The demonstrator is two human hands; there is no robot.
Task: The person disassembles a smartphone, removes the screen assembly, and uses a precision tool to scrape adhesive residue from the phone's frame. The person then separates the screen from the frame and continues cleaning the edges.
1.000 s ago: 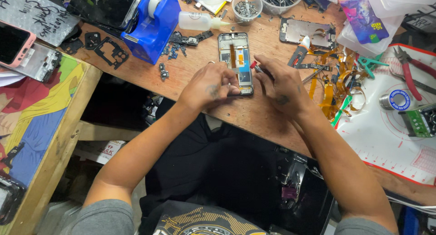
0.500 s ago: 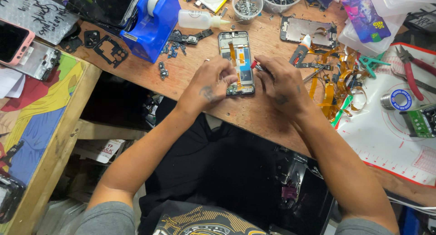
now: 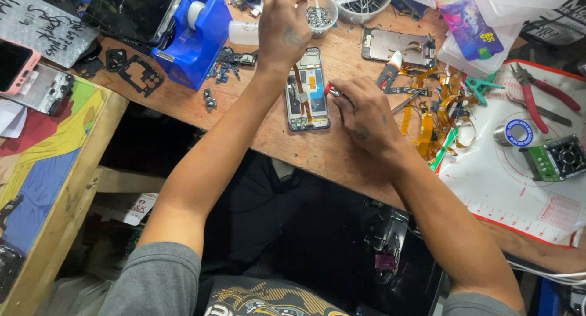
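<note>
An opened phone [image 3: 307, 95] lies back-off on the wooden bench [image 3: 342, 154], its board and orange flex cables showing. My left hand [image 3: 285, 20] is raised past the phone, fingers pinched over a small clear cup of screws [image 3: 319, 15]; whether it holds a screw is too small to tell. My right hand [image 3: 364, 113] rests on the bench at the phone's right edge, gripping a small red-handled screwdriver [image 3: 332, 92] whose tip points at the phone.
A blue tape dispenser [image 3: 197, 38] and black phone parts [image 3: 135, 70] lie left. Another opened phone frame [image 3: 394, 45], orange flex cables [image 3: 430, 111], red pliers [image 3: 540, 96], a solder reel [image 3: 516, 133] and a white mat [image 3: 519, 188] lie right. A pink phone [image 3: 15, 65] sits far left.
My left hand has lifted off the phone and reached away to the cup of screws. My right hand has stayed by the phone with the screwdriver.
</note>
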